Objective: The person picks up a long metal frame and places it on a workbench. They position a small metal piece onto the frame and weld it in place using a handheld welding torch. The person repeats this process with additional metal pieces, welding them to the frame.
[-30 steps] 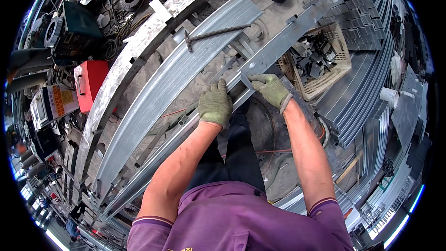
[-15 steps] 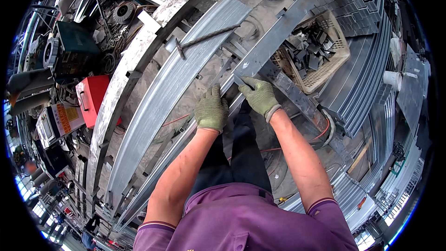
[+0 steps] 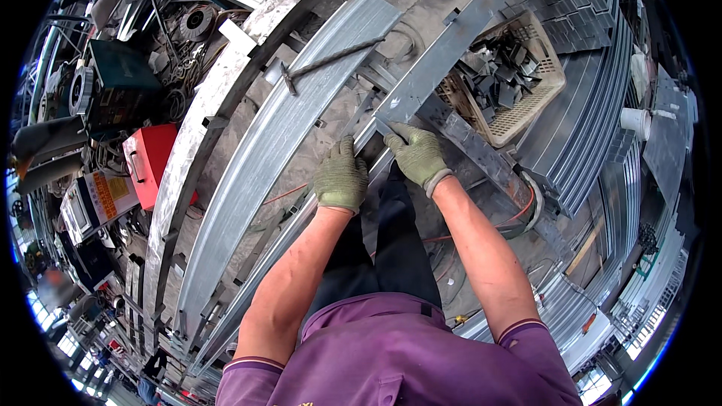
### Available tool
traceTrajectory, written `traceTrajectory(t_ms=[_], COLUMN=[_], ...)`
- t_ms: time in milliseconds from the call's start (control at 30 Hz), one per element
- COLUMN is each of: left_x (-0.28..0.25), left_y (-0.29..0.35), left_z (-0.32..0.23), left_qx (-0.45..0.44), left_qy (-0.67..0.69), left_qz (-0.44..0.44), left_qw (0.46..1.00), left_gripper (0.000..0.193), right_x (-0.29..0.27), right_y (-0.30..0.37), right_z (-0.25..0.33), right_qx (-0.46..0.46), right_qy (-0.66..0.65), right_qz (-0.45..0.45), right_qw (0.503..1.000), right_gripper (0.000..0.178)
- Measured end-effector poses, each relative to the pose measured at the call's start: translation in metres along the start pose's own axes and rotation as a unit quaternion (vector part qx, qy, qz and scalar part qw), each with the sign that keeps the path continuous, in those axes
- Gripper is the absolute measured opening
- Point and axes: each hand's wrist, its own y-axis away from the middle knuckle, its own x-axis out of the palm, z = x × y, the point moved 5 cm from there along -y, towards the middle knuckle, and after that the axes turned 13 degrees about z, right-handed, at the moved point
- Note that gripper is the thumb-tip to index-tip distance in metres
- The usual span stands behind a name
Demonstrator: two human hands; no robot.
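Basically, left of the crate, the metal channel runs under the half-curled left hand, grip unclear; right hand, fingers nearly together, apparently pinches a small metal plate. Best: plate flush, channel steady.

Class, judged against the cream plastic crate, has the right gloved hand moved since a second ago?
Yes: the right hand has shifted slightly left, farther from the cream crate.
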Motion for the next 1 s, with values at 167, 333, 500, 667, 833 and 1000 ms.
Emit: traceTrajectory(t_ms=[167, 333, 500, 667, 833, 1000], left_x=[0.000, -0.003, -0.004, -0.005, -0.007, -0.010], left_y=[0.000, 0.000, 0.002, 0.003, 0.005, 0.004], left_z=[0.000, -0.003, -0.003, -0.006, -0.007, -0.011], left_qx=[0.015, 0.007, 0.024, 0.021, 0.027, 0.009], left_qy=[0.007, 0.001, 0.007, -0.005, 0.016, -0.008], left_qz=[-0.012, 0.004, -0.032, -0.030, -0.050, -0.008], left_qw=[1.000, 1.000, 0.999, 0.999, 0.998, 1.000], left_gripper=[0.048, 0.048, 0.046, 0.044, 0.043, 0.048], right_x=[0.000, 0.001, 0.004, 0.001, -0.005, -0.010], right_y=[-0.001, -0.002, 0.002, 0.003, 0.002, -0.006], right_z=[-0.003, -0.005, -0.001, 0.002, 0.005, -0.006], right_qx=[0.003, -0.014, -0.054, -0.067, -0.077, -0.067], right_qy=[0.012, 0.005, 0.019, 0.032, 0.006, -0.037], right_qz=[-0.005, -0.022, -0.054, -0.061, -0.037, 0.045], right_qw=[1.000, 1.000, 0.997, 0.995, 0.996, 0.996], right_gripper=[0.040, 0.038, 0.035, 0.034, 0.034, 0.035])
